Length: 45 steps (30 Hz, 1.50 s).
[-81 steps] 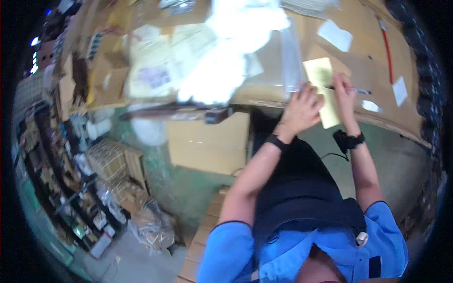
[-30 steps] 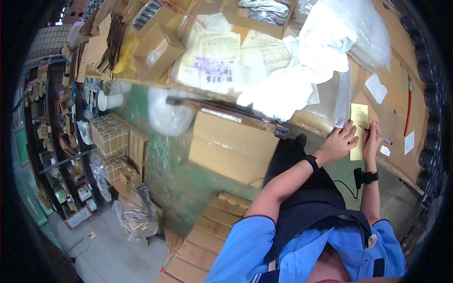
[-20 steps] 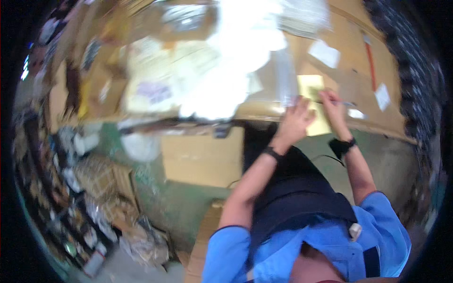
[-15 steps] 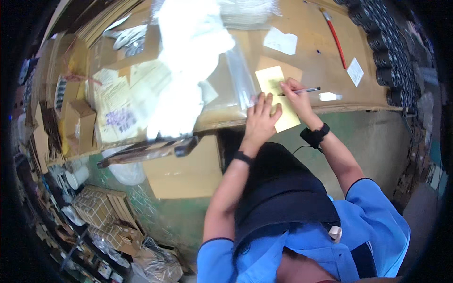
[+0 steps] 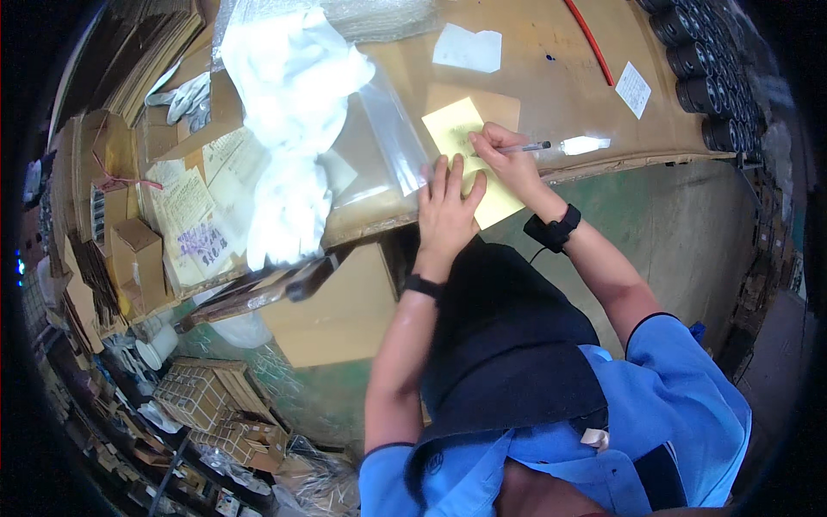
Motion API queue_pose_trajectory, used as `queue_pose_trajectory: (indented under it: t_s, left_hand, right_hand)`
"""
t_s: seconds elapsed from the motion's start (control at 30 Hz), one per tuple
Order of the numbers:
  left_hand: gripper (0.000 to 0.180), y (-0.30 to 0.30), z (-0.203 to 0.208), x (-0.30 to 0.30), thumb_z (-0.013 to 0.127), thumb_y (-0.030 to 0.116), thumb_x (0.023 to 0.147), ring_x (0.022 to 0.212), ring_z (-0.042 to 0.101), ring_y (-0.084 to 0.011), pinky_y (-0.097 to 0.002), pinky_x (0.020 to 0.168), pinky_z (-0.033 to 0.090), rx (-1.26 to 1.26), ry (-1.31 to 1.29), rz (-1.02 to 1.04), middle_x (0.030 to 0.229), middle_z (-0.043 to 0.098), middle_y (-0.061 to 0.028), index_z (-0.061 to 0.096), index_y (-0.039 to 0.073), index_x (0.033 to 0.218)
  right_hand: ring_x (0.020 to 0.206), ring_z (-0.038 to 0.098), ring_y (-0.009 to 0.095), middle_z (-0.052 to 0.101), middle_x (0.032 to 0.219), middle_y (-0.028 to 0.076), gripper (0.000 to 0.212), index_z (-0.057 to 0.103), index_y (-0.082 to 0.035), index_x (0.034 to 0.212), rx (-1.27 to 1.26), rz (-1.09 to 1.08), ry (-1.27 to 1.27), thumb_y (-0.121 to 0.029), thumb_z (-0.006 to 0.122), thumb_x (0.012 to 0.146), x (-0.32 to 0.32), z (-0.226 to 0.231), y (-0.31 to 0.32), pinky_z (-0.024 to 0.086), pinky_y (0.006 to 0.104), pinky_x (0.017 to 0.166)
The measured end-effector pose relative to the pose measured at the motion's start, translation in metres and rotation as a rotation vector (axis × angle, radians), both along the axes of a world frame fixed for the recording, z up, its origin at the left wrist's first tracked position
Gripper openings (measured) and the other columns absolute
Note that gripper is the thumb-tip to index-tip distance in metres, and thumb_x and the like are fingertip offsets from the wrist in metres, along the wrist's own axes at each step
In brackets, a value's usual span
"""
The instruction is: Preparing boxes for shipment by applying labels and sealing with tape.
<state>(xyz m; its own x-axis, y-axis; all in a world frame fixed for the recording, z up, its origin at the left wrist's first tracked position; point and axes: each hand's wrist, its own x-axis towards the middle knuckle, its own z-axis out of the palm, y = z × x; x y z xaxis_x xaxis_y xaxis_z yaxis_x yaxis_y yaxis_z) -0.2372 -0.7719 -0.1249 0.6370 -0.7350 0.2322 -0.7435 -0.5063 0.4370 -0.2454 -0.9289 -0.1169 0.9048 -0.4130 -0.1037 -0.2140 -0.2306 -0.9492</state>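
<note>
A yellow paper slip (image 5: 501, 203) lies at the near edge of the cardboard-covered table (image 5: 560, 99). My left hand (image 5: 450, 211) rests on its left side, fingers stretched out and pressing it flat. In my right hand (image 5: 510, 164) a pen (image 5: 532, 147) is pinched, its tip down at the slip and mostly hidden by my fingers. Small dark marks show on the paper just above the tip. Under the slip's far end lies a tan piece of paper or card (image 5: 500, 108). A small whitish translucent object (image 5: 586, 145) sits right of the pen.
Overexposed white gloves (image 5: 293, 95) and a clear plastic bag (image 5: 388, 129) lie to the left, beside handwritten sheets (image 5: 185, 211) and cardboard boxes (image 5: 138, 258). Black cylindrical parts (image 5: 702, 95) stand at the far right. A red stick (image 5: 593, 43) and white papers (image 5: 467, 48) lie beyond.
The view has shifted, so the table and its contents sit farther left and higher. Both hands keep about the same places on the slip, the pen still held.
</note>
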Motion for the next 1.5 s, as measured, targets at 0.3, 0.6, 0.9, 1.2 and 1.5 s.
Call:
queue_pose_trajectory:
  t_s: [0.3, 0.6, 0.9, 1.2, 1.5]
  left_hand:
    - [0.044, 0.001, 0.0, 0.001, 0.06, 0.007, 0.067, 0.123, 0.039, -0.0353, -0.0537, 0.101, 0.03, 0.003, -0.035, 0.001, 0.13, 0.046, -0.0149, 0.059, 0.016, 0.11]
    - [0.045, 0.0, 0.0, 0.002, 0.061, 0.007, 0.066, 0.123, 0.038, -0.0352, -0.053, 0.102, 0.029, 0.016, -0.023, -0.001, 0.129, 0.046, -0.0147, 0.06, 0.016, 0.11]
    - [0.053, 0.002, -0.001, 0.002, 0.064, 0.009, 0.064, 0.126, 0.038, -0.034, -0.0451, 0.082, 0.04, 0.036, -0.065, -0.013, 0.132, 0.044, -0.0138, 0.054, 0.018, 0.116]
    - [0.046, 0.001, -0.001, 0.001, 0.06, 0.006, 0.066, 0.124, 0.038, -0.0346, -0.0526, 0.102, 0.029, 0.007, 0.0, 0.003, 0.129, 0.046, -0.0146, 0.059, 0.016, 0.111]
    - [0.051, 0.0, 0.001, 0.002, 0.061, 0.009, 0.066, 0.125, 0.037, -0.0343, -0.053, 0.102, 0.028, 0.038, -0.036, -0.002, 0.132, 0.044, -0.0145, 0.058, 0.017, 0.117]
  right_hand:
    - [0.057, 0.032, 0.005, 0.037, 0.056, 0.0, 0.035, 0.041, -0.001, 0.065, -0.051, -0.011, -0.033, -0.018, 0.059, 0.09, -0.001, -0.002, -0.001, 0.029, 0.0244, 0.049]
    - [0.057, 0.031, 0.005, 0.036, 0.056, 0.001, 0.034, 0.041, -0.001, 0.066, -0.056, -0.074, -0.014, -0.017, 0.06, 0.089, 0.0, -0.004, -0.001, 0.029, 0.0253, 0.048]
    - [0.055, 0.03, 0.004, 0.034, 0.055, -0.005, 0.034, 0.041, -0.003, 0.064, -0.183, -0.069, -0.084, -0.016, 0.061, 0.089, -0.001, -0.001, 0.003, 0.028, 0.0237, 0.047]
    - [0.053, 0.031, 0.008, 0.036, 0.054, 0.005, 0.031, 0.043, 0.0, 0.067, -0.232, -0.125, -0.052, -0.016, 0.061, 0.087, -0.003, -0.005, 0.001, 0.031, 0.0266, 0.047]
    - [0.055, 0.031, 0.005, 0.036, 0.055, 0.001, 0.033, 0.042, -0.001, 0.065, -0.051, -0.16, 0.003, -0.016, 0.06, 0.089, -0.003, -0.005, -0.001, 0.028, 0.026, 0.047]
